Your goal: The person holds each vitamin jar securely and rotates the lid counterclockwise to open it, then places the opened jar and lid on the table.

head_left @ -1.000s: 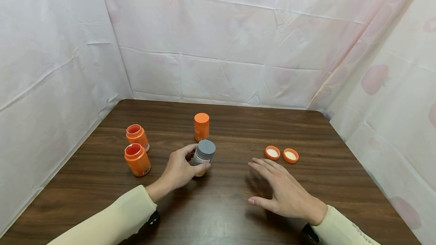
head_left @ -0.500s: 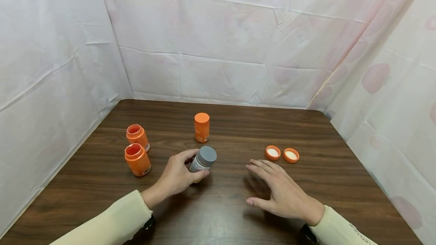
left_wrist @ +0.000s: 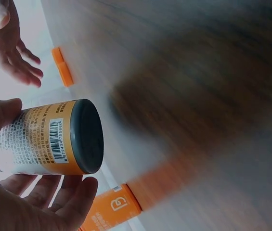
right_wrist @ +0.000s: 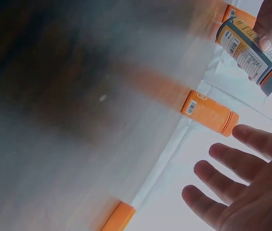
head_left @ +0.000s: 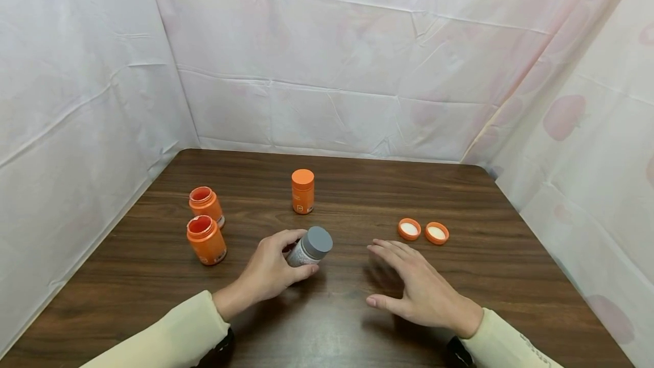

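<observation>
2 jars (head_left: 206, 244) uncapped left of orange bottle (head_left: 302, 195), lids (head_left: 409, 230) right | orange bottle still capped, ditto grey bottle (head_left: 315, 243) gripped by left hand (head_left: 268, 268) | right hand (head_left: 423, 288) spread, empty

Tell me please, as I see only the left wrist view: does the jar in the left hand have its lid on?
Observer: Yes. In the head view, the grey jar in the left hand has its grey lid on.
Operator: Besides the orange jar that I see, are there others?
Observer: Yes, two open orange jars stand on the left part of the table.
Operator: And how do the two orange lids lie?
Observer: With their white insides up.
</observation>
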A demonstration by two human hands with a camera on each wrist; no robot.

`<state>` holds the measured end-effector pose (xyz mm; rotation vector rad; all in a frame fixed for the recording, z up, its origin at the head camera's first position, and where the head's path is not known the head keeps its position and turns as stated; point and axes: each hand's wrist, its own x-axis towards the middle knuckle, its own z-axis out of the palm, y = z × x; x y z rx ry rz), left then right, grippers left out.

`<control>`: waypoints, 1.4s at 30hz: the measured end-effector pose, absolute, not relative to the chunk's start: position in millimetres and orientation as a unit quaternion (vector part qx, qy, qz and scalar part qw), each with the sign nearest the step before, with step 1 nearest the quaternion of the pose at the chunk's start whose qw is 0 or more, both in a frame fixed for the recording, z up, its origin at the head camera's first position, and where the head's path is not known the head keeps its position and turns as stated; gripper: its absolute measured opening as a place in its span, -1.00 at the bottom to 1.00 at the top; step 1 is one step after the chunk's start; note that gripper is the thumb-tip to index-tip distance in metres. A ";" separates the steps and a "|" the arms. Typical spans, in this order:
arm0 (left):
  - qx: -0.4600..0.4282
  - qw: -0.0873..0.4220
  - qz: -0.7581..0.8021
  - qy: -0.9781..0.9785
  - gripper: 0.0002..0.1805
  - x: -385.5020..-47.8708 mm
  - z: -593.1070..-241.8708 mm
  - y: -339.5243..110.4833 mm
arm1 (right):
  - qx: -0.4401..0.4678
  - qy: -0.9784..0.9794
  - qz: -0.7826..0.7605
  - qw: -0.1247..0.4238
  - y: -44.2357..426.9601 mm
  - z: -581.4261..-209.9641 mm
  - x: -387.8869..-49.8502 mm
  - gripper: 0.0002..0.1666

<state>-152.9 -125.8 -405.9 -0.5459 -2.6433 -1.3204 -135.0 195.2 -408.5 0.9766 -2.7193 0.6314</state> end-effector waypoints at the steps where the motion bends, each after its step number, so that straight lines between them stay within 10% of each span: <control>1: -0.187 0.070 -0.437 -0.877 -0.37 -152.4 -405.7 -125.1 | 0.328 -0.915 0.215 0.092 195.1 -408.6 -135.1 -0.03; 42: -0.258 0.037 -0.404 -0.877 -0.49 -139.7 -399.3 -96.1 | 0.324 -0.877 0.337 0.115 179.9 -406.7 -135.6 -0.11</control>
